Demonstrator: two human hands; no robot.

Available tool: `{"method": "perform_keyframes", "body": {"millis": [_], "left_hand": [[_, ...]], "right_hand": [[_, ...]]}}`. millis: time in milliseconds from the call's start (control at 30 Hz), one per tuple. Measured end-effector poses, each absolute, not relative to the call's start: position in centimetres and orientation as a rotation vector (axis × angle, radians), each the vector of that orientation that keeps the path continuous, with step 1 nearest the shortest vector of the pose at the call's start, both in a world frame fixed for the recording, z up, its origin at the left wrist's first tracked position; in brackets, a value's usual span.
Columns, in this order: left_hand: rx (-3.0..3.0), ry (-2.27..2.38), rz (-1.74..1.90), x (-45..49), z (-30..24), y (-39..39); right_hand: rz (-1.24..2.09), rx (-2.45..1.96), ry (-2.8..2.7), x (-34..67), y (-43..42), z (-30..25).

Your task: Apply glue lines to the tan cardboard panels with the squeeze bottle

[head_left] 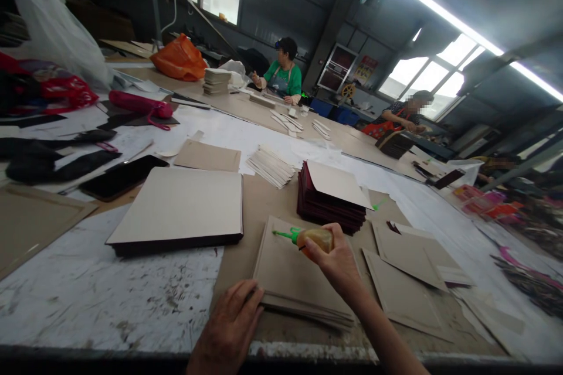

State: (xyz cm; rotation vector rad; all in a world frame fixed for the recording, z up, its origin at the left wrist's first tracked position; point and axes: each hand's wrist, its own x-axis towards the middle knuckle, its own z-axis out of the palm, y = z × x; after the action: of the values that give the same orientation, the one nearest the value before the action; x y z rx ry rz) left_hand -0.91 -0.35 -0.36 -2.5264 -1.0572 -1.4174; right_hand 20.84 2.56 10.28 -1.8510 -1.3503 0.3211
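In my right hand [336, 258] is a glue bottle [323, 240] with a yellowish body and a green nozzle [285, 235]. The bottle is tilted on its side, its tip pointing left just over the far-left part of a stack of grey-brown cardboard sheets [303, 281]. My left hand [233, 316] rests at the near-left corner of that stack, fingers stretched out and touching its edge. Behind the bottle stands a pile of dark maroon-edged pieces [329, 205] with a pale sheet on top. Left of the stack lies a larger dark-edged pile topped by a pale board [185, 205].
Loose cardboard sheets [409, 293] overlap on the right. Pale strips [272, 165] lie fanned out behind. A phone [125, 177], a pink pouch [138, 106] and an orange bag [179, 58] are at the left. Across the table sits a person in green [284, 76]; another person [407, 114] works farther right.
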Motion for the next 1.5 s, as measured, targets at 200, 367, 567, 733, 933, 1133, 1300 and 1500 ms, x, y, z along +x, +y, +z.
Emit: {"method": "perform_keyframes", "body": {"millis": [200,367,567,733,933,1133,1300,1500], "left_hand": [[-2.504,-1.031,-1.388,-1.0,-1.1,-0.3],[-2.522,-1.011,-1.365,-1.0,-0.8,-0.4],[-2.515,-1.006,-1.357,-0.9,-0.4,-0.8],[-2.523,-1.002,-1.299,-0.9,-0.3,-0.9],[-2.522,-1.008,-1.338,-0.9,-0.2,-1.0],[-2.517,-0.980,-1.336,-0.9,-0.1,-1.0],[-2.522,-0.981,-1.339,-0.9,-0.1,-0.9],[-2.518,-0.928,-1.288,-1.0,-0.1,-0.9]], "right_hand": [[0.284,-1.853,-1.395,20.9,3.1,10.1],[0.305,-1.859,-1.436,20.6,2.0,10.6],[0.378,-1.901,-1.453,20.2,-0.8,11.2],[0.461,-1.904,-1.462,19.6,-2.9,11.7],[0.557,-1.929,-1.448,19.1,-4.9,11.8],[0.562,-1.937,-1.451,18.7,-5.6,11.7],[0.506,-1.974,-1.412,20.3,-7.2,11.5],[0.440,-2.033,-1.326,23.1,-9.6,11.7]]}}
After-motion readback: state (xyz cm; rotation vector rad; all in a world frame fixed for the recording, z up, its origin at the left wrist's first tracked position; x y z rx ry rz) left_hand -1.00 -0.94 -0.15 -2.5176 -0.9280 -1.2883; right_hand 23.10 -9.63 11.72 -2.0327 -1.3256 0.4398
